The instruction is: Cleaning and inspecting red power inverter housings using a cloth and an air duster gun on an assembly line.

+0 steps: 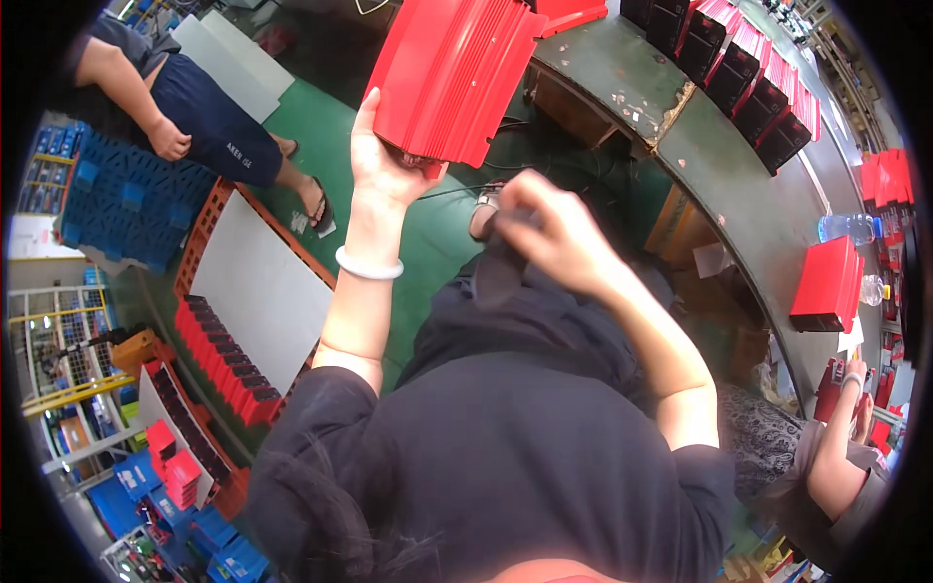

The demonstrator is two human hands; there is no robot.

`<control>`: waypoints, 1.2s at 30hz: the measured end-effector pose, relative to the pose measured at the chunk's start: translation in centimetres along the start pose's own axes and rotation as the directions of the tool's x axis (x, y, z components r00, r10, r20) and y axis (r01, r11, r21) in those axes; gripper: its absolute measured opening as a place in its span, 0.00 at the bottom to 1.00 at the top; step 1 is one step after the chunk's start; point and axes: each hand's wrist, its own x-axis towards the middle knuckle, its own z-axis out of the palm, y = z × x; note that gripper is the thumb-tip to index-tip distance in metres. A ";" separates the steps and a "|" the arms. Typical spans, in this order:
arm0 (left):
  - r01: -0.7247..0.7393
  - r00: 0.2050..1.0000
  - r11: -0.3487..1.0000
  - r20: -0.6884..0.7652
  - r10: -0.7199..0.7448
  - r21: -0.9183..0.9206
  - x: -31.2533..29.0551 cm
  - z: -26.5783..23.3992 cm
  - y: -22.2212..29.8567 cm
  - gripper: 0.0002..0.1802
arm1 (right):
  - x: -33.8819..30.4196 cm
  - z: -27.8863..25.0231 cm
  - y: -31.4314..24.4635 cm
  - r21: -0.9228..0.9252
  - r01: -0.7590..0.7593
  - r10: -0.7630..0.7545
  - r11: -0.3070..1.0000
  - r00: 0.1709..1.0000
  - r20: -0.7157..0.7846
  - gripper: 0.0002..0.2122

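Note:
A red ribbed metal housing (457, 78) is tilted up in front of me at the top of the view. My left hand (384, 165) grips its lower end, with the thumb along its left side and the other fingers partly hidden underneath. Closer to my body, my right hand (559, 228) has its fingers curled in and somewhat smeared by motion. A dark grey piece of cloth (501, 270) hangs from those fingers over my dark clothing. The right hand is apart from the housing.
A curved green workbench (632, 92) runs along the right, bearing a row of red and black units (748, 68), a single red unit (826, 284) and water bottles (848, 228). Left, a pallet (262, 277) carries more units. Other people stand at left and lower right.

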 end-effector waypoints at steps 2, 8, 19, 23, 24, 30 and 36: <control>-0.001 1.000 1.000 0.013 0.001 0.024 -0.1 0.2 0.2 0.29 | 0.7 -2.7 -1.1 0.165 -0.015 0.038 0.986 0.991 -0.132 0.05; -0.129 0.984 0.987 -0.107 0.140 0.100 0.4 -0.5 -0.7 0.28 | 5.5 -6.5 4.2 0.345 -0.070 0.184 0.936 0.934 -0.308 0.10; -0.326 0.904 0.945 -0.289 0.316 0.016 -0.3 -14.1 1.1 0.29 | 23.0 -3.8 12.1 -0.020 -0.132 0.123 0.991 0.960 -0.253 0.09; -0.299 0.866 0.951 -0.397 0.304 0.078 -0.3 -15.4 2.1 0.28 | 26.0 -3.9 12.9 -0.554 -0.250 0.033 0.794 0.928 -0.371 0.11; -0.309 0.865 0.949 -0.395 0.310 0.068 -0.3 -15.6 1.9 0.28 | 26.5 -4.0 12.8 -0.607 -0.226 -0.002 0.762 0.936 -0.352 0.15; -0.353 0.885 0.932 -0.294 0.361 0.079 2.9 -17.6 1.7 0.27 | 29.4 -3.0 13.3 -0.745 -0.265 -0.078 0.612 0.917 -0.391 0.22; -0.283 0.959 0.959 0.011 0.283 0.000 3.6 -16.7 2.5 0.28 | 29.9 -1.0 12.3 -0.085 -0.131 0.029 0.988 0.689 -0.724 0.19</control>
